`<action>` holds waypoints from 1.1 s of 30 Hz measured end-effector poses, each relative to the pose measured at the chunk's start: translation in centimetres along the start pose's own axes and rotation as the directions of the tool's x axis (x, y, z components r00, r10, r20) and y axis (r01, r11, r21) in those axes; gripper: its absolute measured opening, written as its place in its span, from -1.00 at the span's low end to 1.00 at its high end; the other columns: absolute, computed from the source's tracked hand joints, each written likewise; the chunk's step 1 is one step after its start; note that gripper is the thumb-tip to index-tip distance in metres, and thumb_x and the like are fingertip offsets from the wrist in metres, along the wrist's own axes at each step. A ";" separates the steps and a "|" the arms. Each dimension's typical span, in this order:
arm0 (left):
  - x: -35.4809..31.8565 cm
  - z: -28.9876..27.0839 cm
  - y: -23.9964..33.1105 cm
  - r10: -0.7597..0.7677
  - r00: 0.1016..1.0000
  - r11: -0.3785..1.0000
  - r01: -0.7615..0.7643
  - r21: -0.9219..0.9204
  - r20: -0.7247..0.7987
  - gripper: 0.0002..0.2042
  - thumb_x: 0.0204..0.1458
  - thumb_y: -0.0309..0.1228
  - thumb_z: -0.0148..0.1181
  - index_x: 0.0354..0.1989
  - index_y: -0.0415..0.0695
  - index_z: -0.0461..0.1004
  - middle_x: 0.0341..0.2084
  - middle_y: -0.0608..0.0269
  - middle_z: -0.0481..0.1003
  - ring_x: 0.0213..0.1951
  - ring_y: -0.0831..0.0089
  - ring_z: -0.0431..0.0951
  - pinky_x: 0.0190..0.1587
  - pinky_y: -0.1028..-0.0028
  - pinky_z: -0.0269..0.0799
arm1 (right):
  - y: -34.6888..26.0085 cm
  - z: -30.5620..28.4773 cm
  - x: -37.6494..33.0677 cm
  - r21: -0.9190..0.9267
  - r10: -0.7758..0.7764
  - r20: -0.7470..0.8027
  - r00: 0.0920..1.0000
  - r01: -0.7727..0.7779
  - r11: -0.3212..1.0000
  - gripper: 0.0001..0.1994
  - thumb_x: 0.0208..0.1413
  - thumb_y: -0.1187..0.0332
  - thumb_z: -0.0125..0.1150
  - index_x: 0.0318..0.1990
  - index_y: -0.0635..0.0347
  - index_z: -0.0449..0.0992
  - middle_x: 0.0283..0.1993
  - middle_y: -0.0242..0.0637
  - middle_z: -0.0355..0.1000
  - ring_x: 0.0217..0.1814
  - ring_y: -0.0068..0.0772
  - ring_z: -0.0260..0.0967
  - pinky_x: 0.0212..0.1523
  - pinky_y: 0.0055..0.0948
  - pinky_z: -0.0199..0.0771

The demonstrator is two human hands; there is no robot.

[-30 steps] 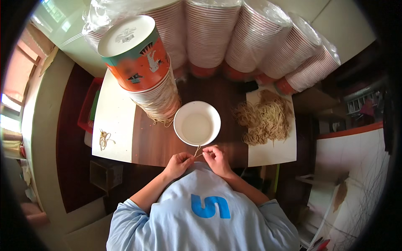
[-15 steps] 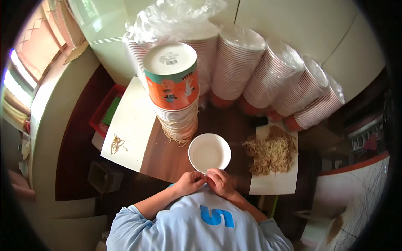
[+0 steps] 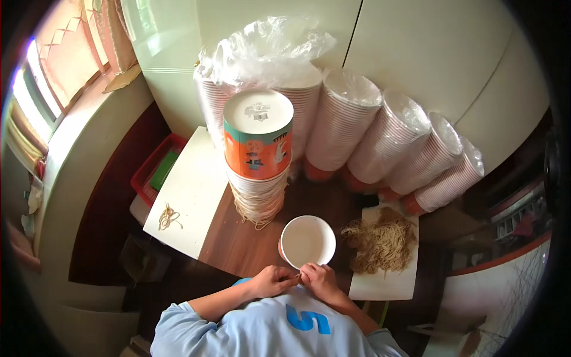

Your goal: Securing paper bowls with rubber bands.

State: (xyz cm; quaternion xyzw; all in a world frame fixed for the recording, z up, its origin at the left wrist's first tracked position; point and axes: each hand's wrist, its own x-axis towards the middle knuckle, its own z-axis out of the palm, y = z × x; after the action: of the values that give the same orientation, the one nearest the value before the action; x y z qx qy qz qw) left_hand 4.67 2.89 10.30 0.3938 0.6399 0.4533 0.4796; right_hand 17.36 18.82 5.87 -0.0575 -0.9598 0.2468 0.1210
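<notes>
Both hands pinch a thin string at the near rim of a white cup.
The left hand (image 3: pixel 272 281) and right hand (image 3: pixel 320 279) meet fingertip to fingertip, closed on a string (image 3: pixel 298 275) too fine to make out clearly, touching the cup (image 3: pixel 307 241) on the table (image 3: pixel 238 241). A string pile (image 3: pixel 380 243) lies right; a cup stack (image 3: pixel 259 160) stands far left.

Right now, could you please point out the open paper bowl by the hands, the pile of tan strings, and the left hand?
open paper bowl (image 3: pixel 307 240), head view, on its white inside bottom.
pile of tan strings (image 3: pixel 380 243), head view, on the middle of the heap.
left hand (image 3: pixel 272 281), head view, on the back of the hand.
</notes>
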 end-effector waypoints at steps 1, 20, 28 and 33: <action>-0.2 -0.3 -0.4 0.008 1.000 1.000 -0.008 0.003 -0.007 -0.83 0.06 -0.38 0.09 -0.30 -0.22 0.53 -0.42 0.17 0.55 -0.35 0.52 0.52 -0.24 0.51 0.42 | -0.1 -0.6 0.3 0.003 -0.022 0.010 1.000 0.022 1.000 -0.95 -0.11 0.46 0.12 -0.47 0.13 0.38 -0.47 -0.24 0.37 -0.53 -0.11 0.38 -0.54 -0.22 0.41; -2.3 -11.3 1.5 -0.106 0.994 0.972 0.097 0.216 0.031 -0.73 0.10 -0.25 0.09 -0.26 -0.23 0.52 -0.55 0.28 0.50 -0.46 0.60 0.37 -0.36 0.46 0.37 | -0.2 -7.8 2.6 0.129 0.049 0.209 0.977 -0.077 0.989 -0.34 -0.14 0.22 0.35 0.14 0.20 0.25 0.15 -0.15 0.25 0.18 -0.14 0.20 0.13 -0.24 0.22; 4.6 -7.0 2.2 -0.206 0.958 0.965 0.232 -0.120 0.198 -0.69 0.13 -0.20 0.03 -0.13 -0.17 0.50 -0.55 0.32 0.47 -0.48 0.59 0.41 -0.31 0.54 0.38 | -2.1 -2.6 5.6 0.780 0.228 0.262 0.938 -0.344 0.522 -0.65 0.09 0.34 0.19 0.01 0.30 0.38 -0.22 -0.26 0.48 -0.18 -0.51 0.42 -0.10 -0.49 0.41; 4.1 -7.4 1.1 -0.286 0.903 0.742 0.421 -0.523 0.321 -0.57 0.19 -0.11 -0.09 -0.14 -0.31 0.46 -0.51 0.21 0.49 -0.48 0.51 0.47 -0.36 0.54 0.42 | -0.2 -4.5 4.9 0.648 0.328 0.162 0.931 -0.351 0.676 -0.85 0.15 0.40 0.09 -0.25 0.29 0.51 -0.33 -0.39 0.50 -0.29 -0.69 0.37 -0.23 -0.61 0.40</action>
State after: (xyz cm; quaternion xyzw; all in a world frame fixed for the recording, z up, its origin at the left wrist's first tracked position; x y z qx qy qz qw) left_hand -3.37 5.52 11.21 0.1469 0.4768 0.4801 0.7215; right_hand 13.76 21.51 10.80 -0.1832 -0.7814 0.5924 0.0701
